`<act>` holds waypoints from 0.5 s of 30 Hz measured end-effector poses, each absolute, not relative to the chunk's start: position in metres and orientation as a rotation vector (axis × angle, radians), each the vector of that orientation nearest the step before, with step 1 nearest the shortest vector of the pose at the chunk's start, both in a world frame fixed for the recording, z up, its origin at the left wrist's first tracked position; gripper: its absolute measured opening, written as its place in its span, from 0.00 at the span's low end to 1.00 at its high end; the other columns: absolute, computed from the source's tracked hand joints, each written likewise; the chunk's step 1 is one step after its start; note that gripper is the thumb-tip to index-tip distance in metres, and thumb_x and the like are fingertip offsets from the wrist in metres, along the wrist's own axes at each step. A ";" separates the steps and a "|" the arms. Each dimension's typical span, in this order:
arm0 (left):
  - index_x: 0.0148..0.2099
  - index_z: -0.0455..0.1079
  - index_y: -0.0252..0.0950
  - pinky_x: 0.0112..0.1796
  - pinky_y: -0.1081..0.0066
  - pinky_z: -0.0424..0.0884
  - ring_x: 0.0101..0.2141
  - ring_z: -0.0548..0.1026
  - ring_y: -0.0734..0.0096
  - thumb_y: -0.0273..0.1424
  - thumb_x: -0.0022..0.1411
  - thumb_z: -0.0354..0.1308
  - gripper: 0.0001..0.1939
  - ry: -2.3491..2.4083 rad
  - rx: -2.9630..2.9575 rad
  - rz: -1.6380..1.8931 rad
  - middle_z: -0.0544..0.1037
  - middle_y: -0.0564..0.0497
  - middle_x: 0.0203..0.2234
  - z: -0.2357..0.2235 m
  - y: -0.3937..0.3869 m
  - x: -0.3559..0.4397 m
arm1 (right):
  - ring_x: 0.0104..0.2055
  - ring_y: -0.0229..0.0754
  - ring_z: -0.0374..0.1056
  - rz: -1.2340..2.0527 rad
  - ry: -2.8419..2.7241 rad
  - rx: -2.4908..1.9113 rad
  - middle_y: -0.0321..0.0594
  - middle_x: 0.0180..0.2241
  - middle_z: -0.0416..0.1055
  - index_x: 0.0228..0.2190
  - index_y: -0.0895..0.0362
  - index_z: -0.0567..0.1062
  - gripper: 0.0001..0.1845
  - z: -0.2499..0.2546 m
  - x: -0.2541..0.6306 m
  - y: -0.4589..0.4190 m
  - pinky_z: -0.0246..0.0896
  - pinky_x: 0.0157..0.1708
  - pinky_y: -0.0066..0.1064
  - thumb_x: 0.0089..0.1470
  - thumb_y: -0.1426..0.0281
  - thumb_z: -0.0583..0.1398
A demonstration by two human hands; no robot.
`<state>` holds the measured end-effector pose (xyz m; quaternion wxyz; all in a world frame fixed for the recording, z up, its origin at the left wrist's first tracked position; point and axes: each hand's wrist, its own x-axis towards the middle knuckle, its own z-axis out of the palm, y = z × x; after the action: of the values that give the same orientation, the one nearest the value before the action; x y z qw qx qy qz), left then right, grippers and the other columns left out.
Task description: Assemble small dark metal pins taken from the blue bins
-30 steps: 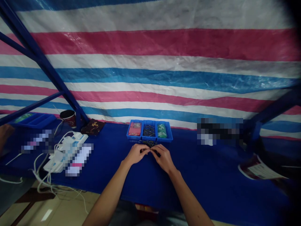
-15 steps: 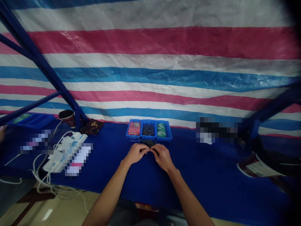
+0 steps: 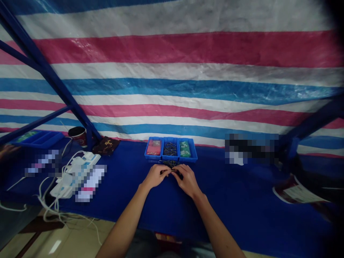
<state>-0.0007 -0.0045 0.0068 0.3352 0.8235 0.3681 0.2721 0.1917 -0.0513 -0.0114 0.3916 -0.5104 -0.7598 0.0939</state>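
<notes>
Left hand (image 3: 156, 175) and right hand (image 3: 187, 179) pinching one thin piece (image 3: 172, 171), fingertips nearly meeting over blue table (image 3: 120, 186).
Both hands narrow, fingers curled; piece too small to identify, sits between the fingertips; loose pile of dark pins (image 3: 171, 163) just beyond them, in front of middle blue bin (image 3: 170, 158); more dark pins inside that bin; left blue bin (image 3: 153, 157) has pink-red contents, right blue bin (image 3: 194, 156) has green contents with small pale bits, three bins side by side; off to the left: white power strip (image 3: 62, 189) with cables, brown packet (image 3: 106, 146), dark red cup (image 3: 80, 138) beside it, blue tray (image 3: 44, 139); another person's hand (image 3: 6, 152), blurred, at left edge near tray; striped sheet (image 3: 172, 82) behind table.
</notes>
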 end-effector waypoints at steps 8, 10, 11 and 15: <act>0.33 0.77 0.35 0.32 0.75 0.65 0.27 0.72 0.72 0.38 0.69 0.53 0.17 0.983 2.128 0.698 0.78 0.51 0.25 0.008 -0.005 -0.001 | 0.41 0.46 0.71 0.249 -1.925 -1.260 0.42 0.38 0.77 0.38 0.53 0.78 0.09 -0.016 0.193 -0.049 0.62 0.43 0.39 0.66 0.69 0.56; 0.33 0.77 0.35 0.32 0.75 0.65 0.26 0.72 0.72 0.37 0.69 0.53 0.17 0.977 2.128 0.701 0.78 0.51 0.25 0.008 -0.005 -0.001 | 0.41 0.46 0.71 0.255 -1.929 -1.269 0.42 0.38 0.77 0.38 0.53 0.77 0.09 -0.015 0.193 -0.049 0.61 0.43 0.39 0.66 0.69 0.56; 0.33 0.77 0.35 0.32 0.75 0.65 0.26 0.72 0.72 0.37 0.69 0.53 0.17 0.974 2.127 0.704 0.78 0.51 0.25 0.008 -0.005 -0.001 | 0.40 0.45 0.71 0.256 -1.930 -1.273 0.42 0.37 0.77 0.38 0.53 0.77 0.09 -0.015 0.193 -0.049 0.61 0.43 0.38 0.66 0.69 0.56; 0.33 0.77 0.34 0.32 0.75 0.65 0.26 0.72 0.72 0.38 0.70 0.52 0.18 0.969 2.122 0.700 0.78 0.51 0.25 0.009 -0.005 0.000 | 0.39 0.45 0.71 0.249 -1.935 -1.279 0.41 0.35 0.76 0.36 0.53 0.77 0.09 -0.014 0.193 -0.050 0.62 0.41 0.38 0.66 0.68 0.57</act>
<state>-0.0005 -0.0048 0.0088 0.3457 0.8176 0.3734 0.2695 0.1929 -0.0499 -0.0138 0.3935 -0.5041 -0.7625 0.0982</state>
